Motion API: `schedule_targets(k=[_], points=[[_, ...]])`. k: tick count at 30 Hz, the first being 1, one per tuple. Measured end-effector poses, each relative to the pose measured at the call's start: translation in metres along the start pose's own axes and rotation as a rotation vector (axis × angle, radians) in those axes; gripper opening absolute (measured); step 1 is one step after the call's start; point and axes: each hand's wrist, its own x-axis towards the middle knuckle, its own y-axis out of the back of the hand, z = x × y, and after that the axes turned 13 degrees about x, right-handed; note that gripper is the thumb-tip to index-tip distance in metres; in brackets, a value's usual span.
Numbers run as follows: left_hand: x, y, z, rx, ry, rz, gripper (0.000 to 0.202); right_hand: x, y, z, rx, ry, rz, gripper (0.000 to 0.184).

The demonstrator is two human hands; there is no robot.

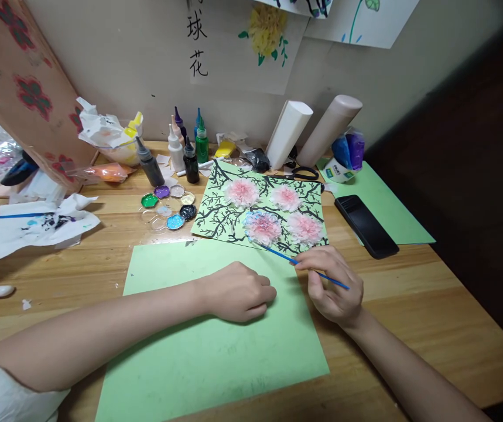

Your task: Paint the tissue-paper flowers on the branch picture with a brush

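Observation:
My right hand (336,284) pinches a thin blue paintbrush (280,253), its tip at the lower left flower of a picture. That picture is a light green card (207,218) with black painted branches and several pink-and-white ruffled flowers (287,198). Blue dabs mark the left edge of the lower left flower (262,227). My left hand (240,293) rests curled in a loose fist on a larger green sheet (216,357); whether anything is under its fingers is hidden. Left of the card lies a flower-shaped paint palette (158,220) with green, purple, white, cream, black and blue wells.
Several paint bottles (175,149) stand behind the palette. A black phone (366,225) lies right of the card, with scissors (304,173) and two leaning rolls (290,135) behind. At left are a stained tissue (36,225) and another blue brush (5,216).

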Motion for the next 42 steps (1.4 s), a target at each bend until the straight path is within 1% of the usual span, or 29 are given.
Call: schedule_targets(k=[7, 14, 19, 24, 28, 35, 40, 42], points=[[-0.0011, -0.0018, -0.0005, -0.007, -0.005, 0.018, 0.011, 0.0014, 0.0032, -0.0034, 0.012, 0.032, 0.008, 0.023], [-0.0008, -0.0024, -0.0005, -0.01, -0.002, 0.015, 0.011, 0.0026, 0.0046, -0.0051, -0.007, 0.022, 0.061, 0.022], [-0.0003, -0.0028, -0.0005, -0.01, -0.006, 0.021, 0.011, 0.0014, 0.004, -0.0043, -0.007, 0.027, 0.029, 0.022], [0.0001, -0.003, -0.0009, -0.009, -0.006, 0.021, 0.012, 0.0006, 0.0039, -0.0042, -0.007, 0.038, 0.053, 0.022], [-0.0002, -0.0031, -0.001, -0.008, -0.006, 0.025, 0.011, 0.0012, 0.0041, -0.0038, -0.017, 0.034, 0.034, 0.022], [-0.0006, -0.0024, -0.001, -0.012, -0.01, 0.016, 0.012, 0.0013, 0.0062, -0.0042, -0.025, 0.089, 0.078, 0.022], [0.0005, -0.0015, -0.0012, -0.013, -0.003, 0.002, 0.012, 0.0015, 0.0045, -0.003, -0.042, 0.084, 0.008, 0.022], [0.0003, -0.0017, -0.0011, -0.013, -0.001, -0.001, 0.012, 0.0018, 0.0043, -0.0032, -0.038, 0.086, 0.005, 0.022]])
